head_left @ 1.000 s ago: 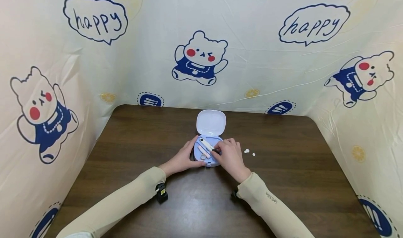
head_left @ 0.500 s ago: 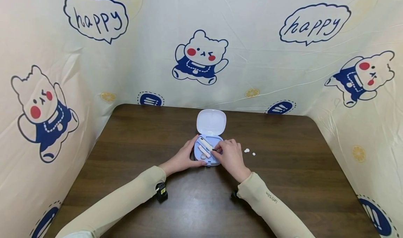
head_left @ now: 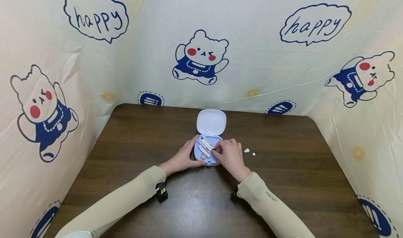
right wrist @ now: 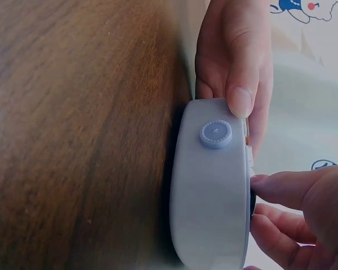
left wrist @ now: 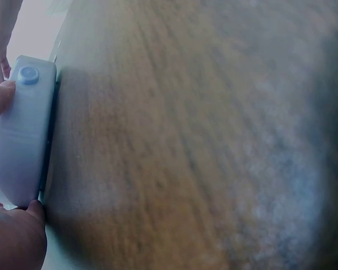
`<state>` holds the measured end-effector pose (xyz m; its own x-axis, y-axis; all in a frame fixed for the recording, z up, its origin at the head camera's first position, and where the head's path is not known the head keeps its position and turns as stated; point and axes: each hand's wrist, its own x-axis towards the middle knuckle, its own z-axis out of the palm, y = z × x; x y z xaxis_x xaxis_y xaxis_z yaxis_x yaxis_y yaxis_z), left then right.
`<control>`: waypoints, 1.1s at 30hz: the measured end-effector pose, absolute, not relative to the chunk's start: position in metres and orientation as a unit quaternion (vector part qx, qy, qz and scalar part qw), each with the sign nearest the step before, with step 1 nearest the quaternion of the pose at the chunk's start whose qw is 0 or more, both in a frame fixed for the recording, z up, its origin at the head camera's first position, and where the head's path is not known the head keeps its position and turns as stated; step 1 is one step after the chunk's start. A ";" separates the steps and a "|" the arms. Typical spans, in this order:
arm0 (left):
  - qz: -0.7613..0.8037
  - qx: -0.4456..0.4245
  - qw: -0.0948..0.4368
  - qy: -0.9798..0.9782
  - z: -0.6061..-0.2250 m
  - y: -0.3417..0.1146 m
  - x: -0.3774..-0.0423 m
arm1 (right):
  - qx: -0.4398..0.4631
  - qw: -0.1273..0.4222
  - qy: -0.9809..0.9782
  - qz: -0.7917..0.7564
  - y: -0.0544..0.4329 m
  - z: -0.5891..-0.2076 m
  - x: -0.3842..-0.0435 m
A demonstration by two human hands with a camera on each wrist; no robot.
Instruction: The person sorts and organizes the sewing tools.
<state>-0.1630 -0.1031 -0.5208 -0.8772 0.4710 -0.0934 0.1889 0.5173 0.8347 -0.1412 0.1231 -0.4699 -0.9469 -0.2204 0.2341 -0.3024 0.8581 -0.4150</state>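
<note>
A light blue case (head_left: 212, 165) stands on the table with its white lid (head_left: 211, 122) raised behind it. My left hand (head_left: 181, 158) grips the case's left side, thumb near the round front button (right wrist: 216, 134). Over the right part of the tray, my right hand (head_left: 231, 157) pinches a small dark piece (right wrist: 252, 201) between thumb and fingers; its kind cannot be told. Inside lie a white stick (head_left: 206, 143) with a dark dot near one end, a shorter pale stick (head_left: 204, 151) and a small ring (head_left: 203, 156). The right fingers hide the tray's right side.
Several small white bits (head_left: 247, 150) lie on the brown wooden table (head_left: 283, 161), right of my right hand. A printed cloth (head_left: 252, 66) hangs around the table's back and sides. A black wrist camera (head_left: 161, 192) sits below my left sleeve.
Hardly anything differs. My left hand keeps its grip on the case, and the right fingers shift only slightly over the tray.
</note>
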 end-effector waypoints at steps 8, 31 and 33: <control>0.453 0.192 0.155 0.857 -0.520 -0.102 -0.162 | 0.135 0.085 -0.960 0.228 0.124 -0.471 -0.142; 0.456 0.196 0.147 0.855 -0.518 -0.102 -0.163 | 0.148 0.096 -0.946 0.274 0.156 -0.470 -0.146; 0.454 0.193 0.151 0.857 -0.519 -0.102 -0.163 | 0.150 0.098 -0.945 0.275 0.162 -0.472 -0.147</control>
